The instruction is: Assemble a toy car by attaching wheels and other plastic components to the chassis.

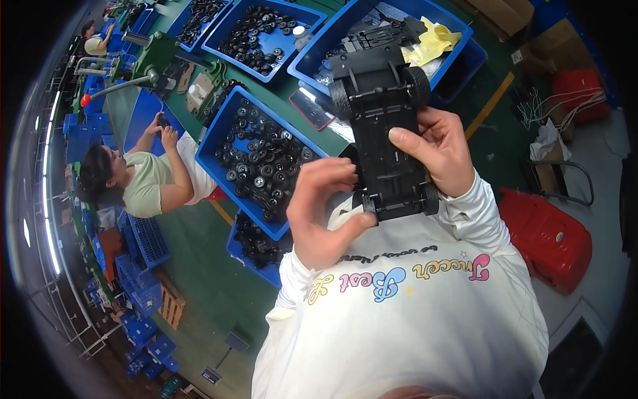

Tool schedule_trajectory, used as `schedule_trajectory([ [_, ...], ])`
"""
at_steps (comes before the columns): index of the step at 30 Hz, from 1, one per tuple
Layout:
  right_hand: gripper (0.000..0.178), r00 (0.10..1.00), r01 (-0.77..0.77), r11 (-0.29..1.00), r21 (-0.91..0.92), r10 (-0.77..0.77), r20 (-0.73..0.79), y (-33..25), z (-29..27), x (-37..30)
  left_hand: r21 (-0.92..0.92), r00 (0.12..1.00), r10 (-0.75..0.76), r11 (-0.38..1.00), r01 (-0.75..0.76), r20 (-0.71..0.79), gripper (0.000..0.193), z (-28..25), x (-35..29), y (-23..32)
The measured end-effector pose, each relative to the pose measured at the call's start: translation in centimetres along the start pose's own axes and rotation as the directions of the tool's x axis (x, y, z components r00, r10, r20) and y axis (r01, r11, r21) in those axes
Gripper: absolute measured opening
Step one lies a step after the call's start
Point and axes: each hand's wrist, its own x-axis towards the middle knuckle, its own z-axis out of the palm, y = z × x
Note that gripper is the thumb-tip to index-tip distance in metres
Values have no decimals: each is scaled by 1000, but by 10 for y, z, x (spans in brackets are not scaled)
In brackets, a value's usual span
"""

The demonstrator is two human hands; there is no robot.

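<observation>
In front of my chest is a black toy car chassis (385, 143), its underside up and wheels at its corners. My right hand (442, 149) grips its right side, thumb lying flat across the underside and fingers behind. At the near left corner, my left hand (319, 216) closes on a small black wheel (369, 205), the thumb pressed near it and the other fingers curled by the chassis's left edge. Larger treaded tyres (417, 86) sit at the far end. What lies behind the chassis is hidden.
A blue bin (219, 143) heaped with black wheels stands left, near another wheel bin (292, 40). A blue bin (458, 50) beyond my hands holds black parts and a yellow cloth. A phone (311, 110) lies between. A person (156, 176) works at left; a red chair (545, 239) stands right.
</observation>
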Motion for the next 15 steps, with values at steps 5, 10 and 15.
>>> schedule_trajectory([
  [5,25,998,41,999,-30,-43,-55,-6,-1,3,119,990,36,991,-53,140,61,1,1,-1],
  [10,24,997,54,998,-43,-56,-60,-7,-2,3,99,991,25,994,-38,129,53,3,1,-2],
  [15,24,997,55,996,-63,-59,-52,-11,-2,5,35,995,-45,998,43,84,55,5,1,1],
])
